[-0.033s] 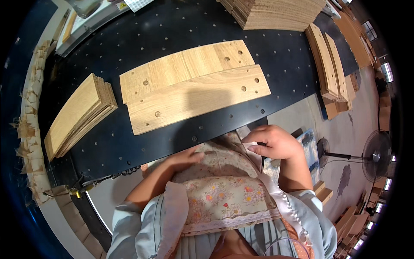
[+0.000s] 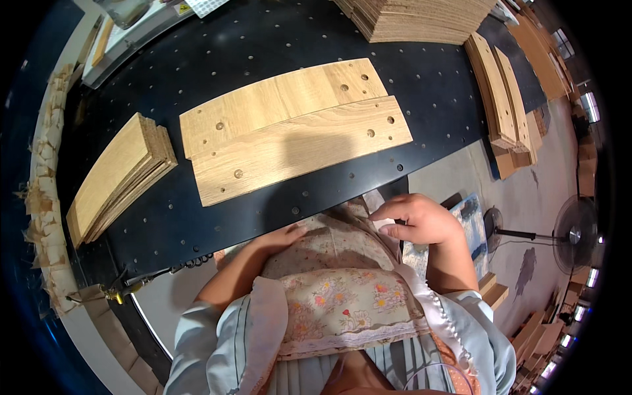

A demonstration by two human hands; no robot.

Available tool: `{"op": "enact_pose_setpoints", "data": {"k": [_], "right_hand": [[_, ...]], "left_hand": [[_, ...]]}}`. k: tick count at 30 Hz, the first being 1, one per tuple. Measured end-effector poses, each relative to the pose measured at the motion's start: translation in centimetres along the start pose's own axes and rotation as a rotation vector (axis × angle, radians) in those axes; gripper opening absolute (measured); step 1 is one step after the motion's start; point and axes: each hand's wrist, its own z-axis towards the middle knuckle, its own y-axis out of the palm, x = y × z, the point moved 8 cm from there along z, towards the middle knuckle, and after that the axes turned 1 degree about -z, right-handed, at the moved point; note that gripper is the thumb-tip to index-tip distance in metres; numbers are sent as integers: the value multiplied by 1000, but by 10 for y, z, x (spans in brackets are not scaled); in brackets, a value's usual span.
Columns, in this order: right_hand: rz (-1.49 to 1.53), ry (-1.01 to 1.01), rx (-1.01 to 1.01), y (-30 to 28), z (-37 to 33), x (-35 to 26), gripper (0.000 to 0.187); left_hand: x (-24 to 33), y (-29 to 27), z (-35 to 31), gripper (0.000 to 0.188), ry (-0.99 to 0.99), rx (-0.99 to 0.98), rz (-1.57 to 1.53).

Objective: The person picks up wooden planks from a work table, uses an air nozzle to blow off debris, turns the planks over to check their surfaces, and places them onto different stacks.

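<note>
My left hand (image 2: 280, 239) rests against the lap of the floral apron (image 2: 342, 253), fingers stretched out, just below the table's near edge. Beside the apron's right border is my right hand (image 2: 420, 217). Its thumb and forefinger are curled round a pale fold of the apron. Two light wooden boards lie on the black table in front of me. The nearer board (image 2: 309, 148) overlaps the farther board (image 2: 276, 92). Both have drilled holes near their ends and a gently curved edge. Neither hand touches them.
A stack of curved boards (image 2: 122, 171) lies at the left of the black table (image 2: 257, 217). A tall board stack (image 2: 421, 23) stands at the back, with more drilled boards (image 2: 494, 99) at the right edge. A fan (image 2: 573, 234) stands on the floor at right.
My left hand has shifted very slightly left on the apron, and the whole view has moved a little. The boards stay where they were.
</note>
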Motion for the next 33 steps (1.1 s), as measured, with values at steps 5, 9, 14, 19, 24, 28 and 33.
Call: {"op": "enact_pose_setpoints", "data": {"k": [5,9,14,19,24,28,33], "right_hand": [[-481,106,43,38,-5,34,37],[-595,485,-4,88,9,138,42],[-105,235,-493,171,46,152,30],[180,171,-661,158,36,112,26],[186,184,-704,165,27,117,24],[221,244,-779,167,31,122,26],[309,298,-505,173,40,150,37]], "left_hand": [[-138,8,62,47,100,-15,81],[-100,-2,57,37,116,-11,159],[-81,-10,39,37,68,9,-15],[-73,-3,29,37,-80,22,-17],[-65,5,24,36,-102,11,-67],[-55,4,15,36,-127,-7,-108],[-34,1,-24,35,-185,-31,-157]]}}
